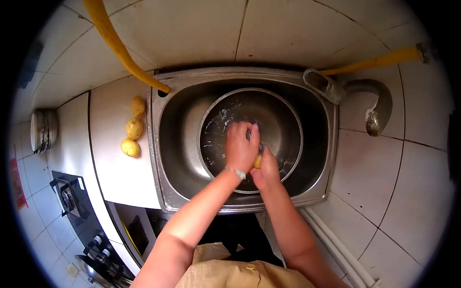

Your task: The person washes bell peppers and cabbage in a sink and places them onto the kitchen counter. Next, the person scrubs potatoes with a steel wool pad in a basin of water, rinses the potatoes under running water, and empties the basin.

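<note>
A large round metal basin (202, 139) sits inside the steel sink, with shiny water in it. Over the basin, my right hand (267, 169) is closed around a yellow potato (258, 162), most of which is hidden by fingers. My left hand (241, 146), with a pale band at the wrist, is closed just above and beside the potato. Something dark and shiny shows between the left fingers, too small and covered to name. Three potatoes (134, 127) lie in a row on the white counter, left of the sink.
The steel sink (333, 158) has a faucet (324, 86) at its back right corner. A yellow hose (113, 41) drops into a hole at the back left. A gas stove (68, 199) and stacked metal pans (44, 130) stand at the left.
</note>
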`<state>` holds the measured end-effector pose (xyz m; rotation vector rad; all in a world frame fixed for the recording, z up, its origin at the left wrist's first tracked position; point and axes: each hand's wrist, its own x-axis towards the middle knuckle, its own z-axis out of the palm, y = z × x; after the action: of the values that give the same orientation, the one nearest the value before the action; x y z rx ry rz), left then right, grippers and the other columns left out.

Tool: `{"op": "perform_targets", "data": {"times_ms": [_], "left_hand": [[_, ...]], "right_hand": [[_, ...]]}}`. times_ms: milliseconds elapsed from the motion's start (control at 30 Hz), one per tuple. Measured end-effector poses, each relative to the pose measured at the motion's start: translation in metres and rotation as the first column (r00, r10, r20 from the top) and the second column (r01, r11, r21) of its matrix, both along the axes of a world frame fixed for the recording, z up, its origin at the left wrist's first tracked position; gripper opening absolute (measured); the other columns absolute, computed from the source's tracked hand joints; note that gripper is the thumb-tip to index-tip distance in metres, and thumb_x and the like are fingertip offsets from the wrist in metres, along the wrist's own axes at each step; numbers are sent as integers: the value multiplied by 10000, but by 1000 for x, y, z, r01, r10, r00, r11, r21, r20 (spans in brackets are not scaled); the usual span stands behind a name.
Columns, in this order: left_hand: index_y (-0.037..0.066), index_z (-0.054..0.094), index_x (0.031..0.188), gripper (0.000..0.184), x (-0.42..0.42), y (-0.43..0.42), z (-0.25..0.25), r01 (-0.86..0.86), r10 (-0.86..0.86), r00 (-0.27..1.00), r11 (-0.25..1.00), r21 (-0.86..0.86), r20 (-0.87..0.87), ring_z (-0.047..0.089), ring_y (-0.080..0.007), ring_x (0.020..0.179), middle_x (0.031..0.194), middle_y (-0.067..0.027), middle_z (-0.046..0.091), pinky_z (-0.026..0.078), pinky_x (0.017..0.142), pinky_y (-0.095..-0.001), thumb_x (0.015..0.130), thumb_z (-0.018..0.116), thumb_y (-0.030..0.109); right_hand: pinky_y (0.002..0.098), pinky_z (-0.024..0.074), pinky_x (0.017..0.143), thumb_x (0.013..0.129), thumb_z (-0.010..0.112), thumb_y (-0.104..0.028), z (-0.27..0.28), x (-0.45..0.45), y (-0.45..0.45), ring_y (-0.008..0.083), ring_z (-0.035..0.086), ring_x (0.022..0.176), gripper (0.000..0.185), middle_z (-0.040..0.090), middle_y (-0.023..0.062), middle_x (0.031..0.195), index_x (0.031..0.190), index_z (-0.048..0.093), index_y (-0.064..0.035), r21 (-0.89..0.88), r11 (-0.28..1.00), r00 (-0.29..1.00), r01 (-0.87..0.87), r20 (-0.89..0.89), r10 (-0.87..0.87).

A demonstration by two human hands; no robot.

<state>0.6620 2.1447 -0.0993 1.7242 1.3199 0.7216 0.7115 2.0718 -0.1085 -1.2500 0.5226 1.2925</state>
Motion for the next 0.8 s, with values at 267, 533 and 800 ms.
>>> {"op": "perform_targets", "data": {"times_ms": [267,533,800], "left_hand": [[25,579,843,153,5,3,-3,-52,55,998,993,-106,27,530,-372,870,889,-172,556,428,767,-462,870,551,172],[27,563,873,121,-12,-22,-7,64,-62,998,995,81,-28,536,-380,833,877,-179,555,440,744,-443,878,543,146],[20,558,923,168,-51,29,-40,-96,98,992,995,27,-78,551,-366,897,930,-175,577,437,795,-413,900,526,183]], "right_hand": [[378,480,825,968,396,-293,-4,-11,-9,223,587,952,302,586,81,1027,1109,509,-51,17,990,988,139,-77,-137],[396,486,825,946,434,-290,-11,-18,-22,230,580,952,272,589,91,1037,1046,540,-60,-25,978,954,207,-214,-208],[274,446,619,893,571,-428,-52,12,-6,164,561,725,377,590,62,837,1019,559,-73,6,959,945,-284,173,279]]}}
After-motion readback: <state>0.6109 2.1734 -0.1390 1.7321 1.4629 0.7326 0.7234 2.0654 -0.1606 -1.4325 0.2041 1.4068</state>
